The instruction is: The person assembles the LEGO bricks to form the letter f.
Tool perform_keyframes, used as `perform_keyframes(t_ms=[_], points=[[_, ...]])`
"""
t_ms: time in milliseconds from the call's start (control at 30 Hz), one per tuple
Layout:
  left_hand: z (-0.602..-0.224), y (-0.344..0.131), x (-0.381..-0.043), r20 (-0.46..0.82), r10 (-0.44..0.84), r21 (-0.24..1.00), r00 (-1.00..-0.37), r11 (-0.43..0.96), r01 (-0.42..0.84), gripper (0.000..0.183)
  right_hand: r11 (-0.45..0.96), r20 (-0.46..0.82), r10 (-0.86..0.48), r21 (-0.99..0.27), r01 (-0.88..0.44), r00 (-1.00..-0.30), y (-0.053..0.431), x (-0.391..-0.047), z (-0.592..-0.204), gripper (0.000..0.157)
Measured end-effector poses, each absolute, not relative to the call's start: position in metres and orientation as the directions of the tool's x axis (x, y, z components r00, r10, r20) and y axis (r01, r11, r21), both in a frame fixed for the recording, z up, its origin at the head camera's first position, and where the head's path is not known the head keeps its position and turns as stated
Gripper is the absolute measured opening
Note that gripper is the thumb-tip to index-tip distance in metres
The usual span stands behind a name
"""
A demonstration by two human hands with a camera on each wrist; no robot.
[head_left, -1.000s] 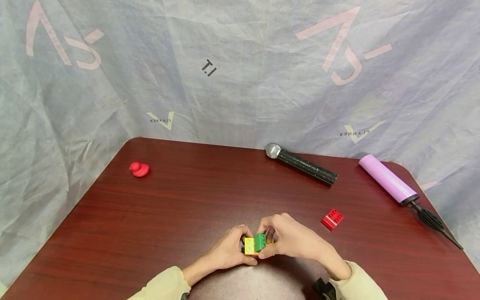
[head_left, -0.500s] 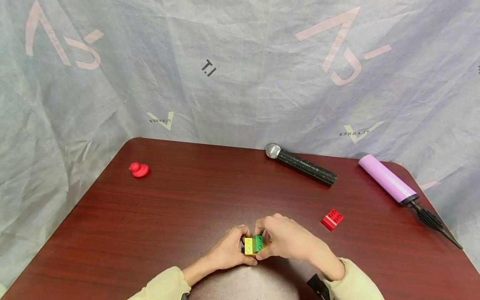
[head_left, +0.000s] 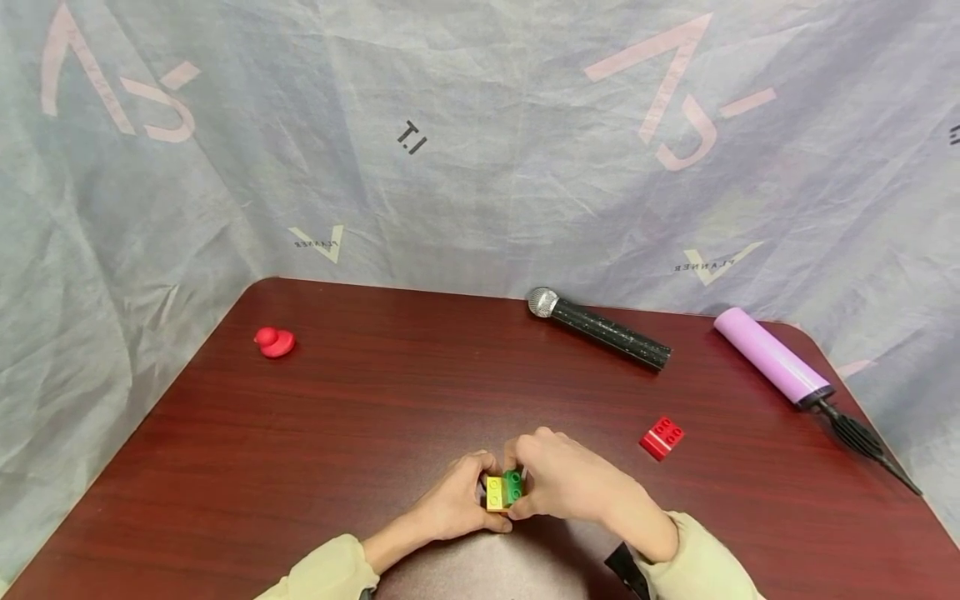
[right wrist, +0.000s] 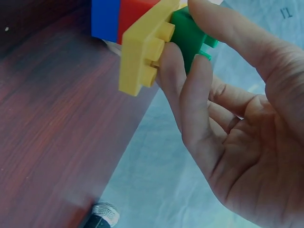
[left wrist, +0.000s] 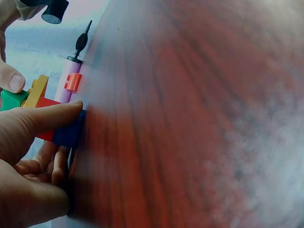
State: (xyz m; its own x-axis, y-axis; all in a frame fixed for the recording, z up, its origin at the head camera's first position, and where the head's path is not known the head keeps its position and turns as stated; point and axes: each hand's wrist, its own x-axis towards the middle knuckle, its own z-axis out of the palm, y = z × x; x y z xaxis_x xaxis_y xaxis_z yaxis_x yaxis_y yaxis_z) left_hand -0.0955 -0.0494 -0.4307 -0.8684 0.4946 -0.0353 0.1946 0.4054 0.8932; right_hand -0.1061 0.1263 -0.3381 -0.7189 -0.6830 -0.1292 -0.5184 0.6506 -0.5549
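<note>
Right grip [head_left: 566, 482] and green brick [head_left: 512, 489]: both have drawn in toward our left grip [head_left: 450, 500] over the last second; the green brick, tilted earlier, now faces upward, while the loose things keep their places.
Surface [head_left: 360, 392]: dark red and wood-grained; we work close to its near edge, around the middle.
Purple pump [head_left: 772, 354]: lying well apart toward the right edge, black nozzle [head_left: 858, 436] angled back to our side.
Microphone [head_left: 603, 331]: lying near the far edge, left of the pump, head pointing left.
Left grip: fingers and thumb bent round the lower part of the stack [head_left: 494, 494], spread only as wide as the bricks; we judge it the steadying side.
Right grip: a narrow pinch, thumb and fingers closed on the green brick.
Stack: between our two grips, with blue brick [right wrist: 105, 19], red block [right wrist: 134, 14] and yellow brick [right wrist: 132, 61] in that order; we cannot tell whether it touches the surface.
Duck [head_left: 275, 342]: red, alone at far left.
Loose red brick [head_left: 662, 438]: to the right, near our right grip but untouched.
Green brick: against the yellow studs [right wrist: 154, 49], leaving some bare; we cannot tell if it is seated.
Green-on-yellow join: this fitting seems the step in hand; our next move calls for lining up the studs, then pressing firmly while our left grip braces.
</note>
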Motion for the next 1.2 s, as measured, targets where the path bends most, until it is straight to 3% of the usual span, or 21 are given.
perform_keyframes(t_ms=[700,967,1200], points=[[-0.429,-0.049,-0.095,-0.01,0.489,0.881,-0.872,0.418,0.224,0.041,0.654,-0.084,-0.71,-0.446,-0.611,-0.699,0.119,-0.103,-0.336,0.024],[-0.429,-0.048,-0.096,-0.055,0.494,0.893,-0.868,0.414,0.179,0.04,0.571,-0.12,-0.73,-0.648,-0.503,-0.673,0.137,-0.111,-0.348,0.021],[-0.427,-0.049,-0.095,-0.059,0.498,0.874,-0.865,0.444,0.197,0.042,0.41,-0.006,-0.752,-0.788,-0.46,-0.66,0.151,-0.123,-0.371,0.017]])
